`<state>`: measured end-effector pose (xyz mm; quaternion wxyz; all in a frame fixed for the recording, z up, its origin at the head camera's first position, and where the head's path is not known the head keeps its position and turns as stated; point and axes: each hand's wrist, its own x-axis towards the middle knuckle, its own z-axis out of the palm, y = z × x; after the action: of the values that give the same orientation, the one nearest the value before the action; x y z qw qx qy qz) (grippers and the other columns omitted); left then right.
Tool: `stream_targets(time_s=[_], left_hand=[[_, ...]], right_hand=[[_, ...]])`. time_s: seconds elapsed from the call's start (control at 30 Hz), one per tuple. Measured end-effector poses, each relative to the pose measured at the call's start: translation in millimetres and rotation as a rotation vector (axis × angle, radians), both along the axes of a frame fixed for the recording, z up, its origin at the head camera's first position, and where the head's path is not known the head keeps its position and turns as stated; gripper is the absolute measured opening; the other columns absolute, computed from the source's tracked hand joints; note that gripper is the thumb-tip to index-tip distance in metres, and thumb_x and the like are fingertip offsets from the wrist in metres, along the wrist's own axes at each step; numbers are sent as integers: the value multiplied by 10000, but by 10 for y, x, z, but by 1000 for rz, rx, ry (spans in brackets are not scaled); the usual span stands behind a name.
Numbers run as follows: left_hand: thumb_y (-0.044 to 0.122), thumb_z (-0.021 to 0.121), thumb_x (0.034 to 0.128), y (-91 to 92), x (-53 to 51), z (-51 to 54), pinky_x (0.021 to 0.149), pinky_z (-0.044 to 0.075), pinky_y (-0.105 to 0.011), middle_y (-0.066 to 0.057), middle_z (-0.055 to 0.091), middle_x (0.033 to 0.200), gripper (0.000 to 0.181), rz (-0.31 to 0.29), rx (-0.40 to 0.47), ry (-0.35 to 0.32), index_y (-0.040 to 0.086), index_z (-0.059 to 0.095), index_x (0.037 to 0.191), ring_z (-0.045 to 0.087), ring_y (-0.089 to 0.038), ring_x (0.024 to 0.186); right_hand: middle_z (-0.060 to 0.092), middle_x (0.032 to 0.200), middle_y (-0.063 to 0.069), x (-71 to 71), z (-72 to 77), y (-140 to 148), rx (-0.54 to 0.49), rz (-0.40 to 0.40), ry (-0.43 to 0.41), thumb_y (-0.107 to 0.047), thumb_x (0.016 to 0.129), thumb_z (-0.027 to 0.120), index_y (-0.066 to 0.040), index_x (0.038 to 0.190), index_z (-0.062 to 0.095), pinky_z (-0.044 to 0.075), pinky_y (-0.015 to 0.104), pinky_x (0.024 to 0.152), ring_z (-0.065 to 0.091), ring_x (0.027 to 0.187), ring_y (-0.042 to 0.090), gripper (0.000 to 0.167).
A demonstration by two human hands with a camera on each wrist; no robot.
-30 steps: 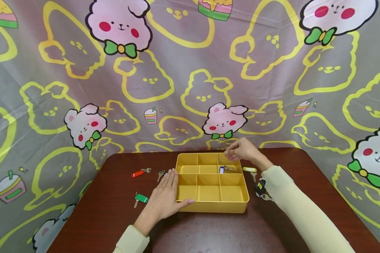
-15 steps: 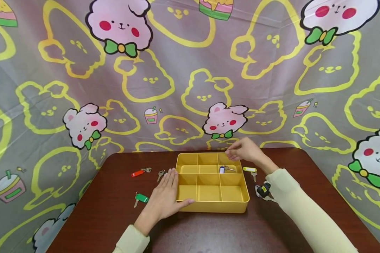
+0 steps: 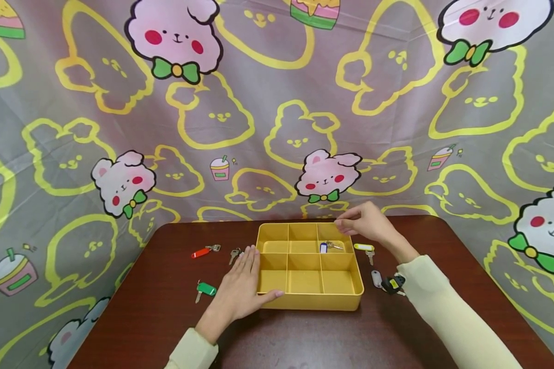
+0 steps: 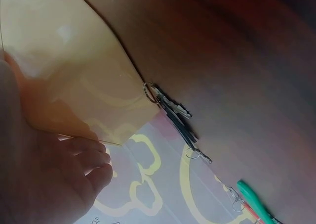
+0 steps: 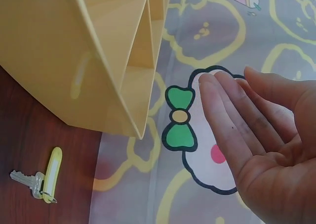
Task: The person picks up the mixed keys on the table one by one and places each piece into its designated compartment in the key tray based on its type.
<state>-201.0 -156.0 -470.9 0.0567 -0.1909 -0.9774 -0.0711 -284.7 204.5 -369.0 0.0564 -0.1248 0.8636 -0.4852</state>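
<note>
A yellow box (image 3: 310, 302) divided into compartments stands on the table. My left hand (image 3: 241, 287) lies along its left side with straight fingers, the thumb at the front edge. Above the box's back right corner is my right hand (image 3: 367, 224), holding nothing; in the right wrist view this hand (image 5: 261, 120) shows its palm and loosely bent fingers. A key with a blue tag (image 3: 323, 248) lies in the back right compartment. The yellow-tagged key (image 3: 364, 247) lies right of the box, seen also as a yellow tag (image 5: 53, 174) in the right wrist view.
Right of the box lie a white tag (image 3: 376, 279) and a black key fob (image 3: 392, 283), partly under the right sleeve. On the left are a red tag (image 3: 201, 252), a green tag (image 3: 206, 289) and keys (image 3: 234, 255). A patterned cloth (image 3: 258, 128) hangs behind the table.
My right hand has moved slightly right, away from the back right compartment. The black fob beside the right sleeve has shifted right, uncovering the white tag. My left hand has stayed put.
</note>
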Motion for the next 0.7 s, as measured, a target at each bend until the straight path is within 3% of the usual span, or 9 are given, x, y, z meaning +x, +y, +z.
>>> stream_targets(time_s=[0.27,0.7], left_hand=[[878,465,898,9,6,18,1332,252,-491,-196,177,1748,1200,-3,-11,9,-27,222,1648,192,-338,1647],[881,463,896,5,13,19,1328,262,-491,-199,190,1747,1199,-5,-6,11,-27,238,1647,199,-338,1646]], right_hand=[[801,1081,225,100,-12,84,14,-25,40,-163,988,737,29,1141,793,665,325,772,813,849,189,251],[830,988,118,294,-8,208,112,-74,135,-235,982,755,-35,1102,822,665,395,789,821,855,252,243]])
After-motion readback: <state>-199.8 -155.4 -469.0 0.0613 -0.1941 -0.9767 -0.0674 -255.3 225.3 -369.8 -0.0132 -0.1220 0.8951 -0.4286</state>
